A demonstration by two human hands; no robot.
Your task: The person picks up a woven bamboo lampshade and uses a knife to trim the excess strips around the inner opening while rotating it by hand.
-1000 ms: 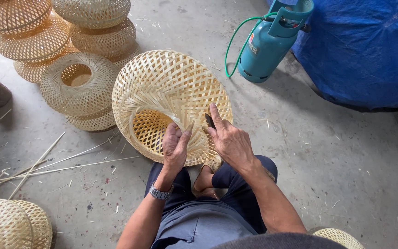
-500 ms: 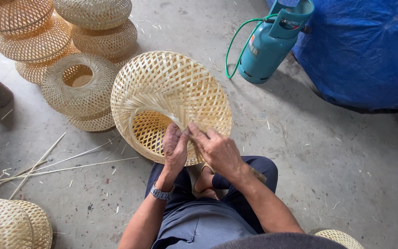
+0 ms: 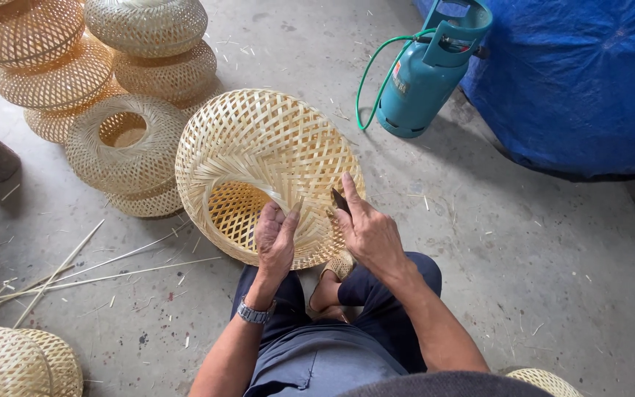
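The woven bamboo shade [image 3: 270, 173] lies tilted on the concrete floor [image 3: 479, 242] just ahead of the seated person's knees, its open mouth turned toward 7 o'clock. The left hand [image 3: 275, 239] sits at the shade's near rim, at about 6 o'clock of the opening, fingers curled and pressed together on a loose bamboo strip [image 3: 292, 208] that rises from the weave. The right hand [image 3: 367, 231], just beside it at 4 o'clock of the rim, pinches a small dark blade or tool [image 3: 339, 200] between thumb and forefinger, the forefinger stretched out along the weave. To do this well, it seems wise to keep the strip taut with the left grip while the tool works close to the rim, cutting or tucking away from the left fingers, and to brace the shade against the legs so it does not roll. Finished woven shades [image 3: 123, 140] stack at 10 and 11 o'clock, spare bamboo slivers [image 3: 97, 276] lie on the floor at 8 o'clock, and a teal gas cylinder [image 3: 428, 73] with a green hose stands at 1 o'clock before a blue tarpaulin [image 3: 582, 81].
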